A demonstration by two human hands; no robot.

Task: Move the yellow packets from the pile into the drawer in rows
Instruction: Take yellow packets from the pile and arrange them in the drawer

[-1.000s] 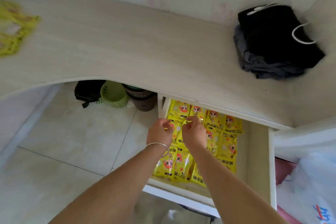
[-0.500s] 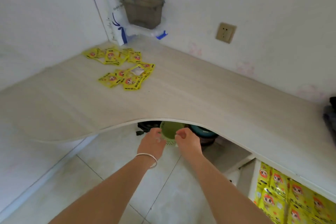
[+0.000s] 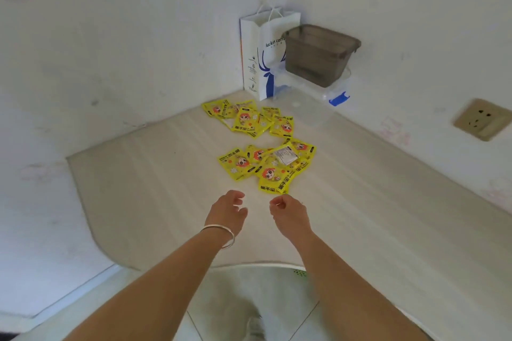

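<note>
Both empty hands, left and right, fingers loosely curled, now reach the yellow packets.

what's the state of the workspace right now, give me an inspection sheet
surface: pale wood desk, mostly bare
job's things: yellow packets in two loose clusters near the corner; drawer not in view
clutter: white paper bag, brown plastic bin on a clear container
grippers: left hand and right hand empty, fingers loosely curled, short of the nearest packet
cables: nothing seen
surroundings: white walls, wall socket, tiled floor
</note>
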